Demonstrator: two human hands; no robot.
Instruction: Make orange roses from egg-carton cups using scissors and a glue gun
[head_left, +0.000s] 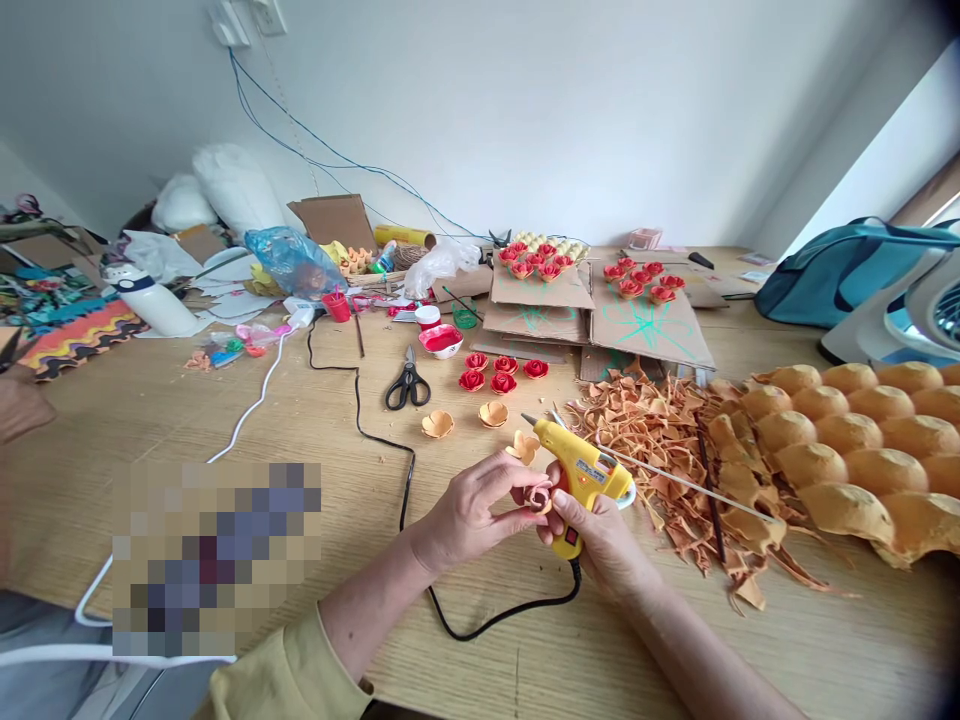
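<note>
My left hand [480,505] is closed in a pinch on a small curled paper flower [538,498], partly hidden by the fingers. Close beside it, my right hand [592,530] wraps round the handle of a yellow glue gun [585,465], its thumb near the flower. The nozzle points up and to the left, and a small light glows on the body. From the handle a black cord [510,612] loops onto the table. Just beyond my hands lie unpainted orange petal cups [437,424], and past them several red-painted flowers [504,383].
Black scissors [407,386] and a bowl of red paint [441,342] lie farther back. Cardboard sheets [649,335] carry more red flowers. Orange scraps [645,440] and egg trays [847,430] fill the right side. Another person's hand [22,405] shows at the left edge.
</note>
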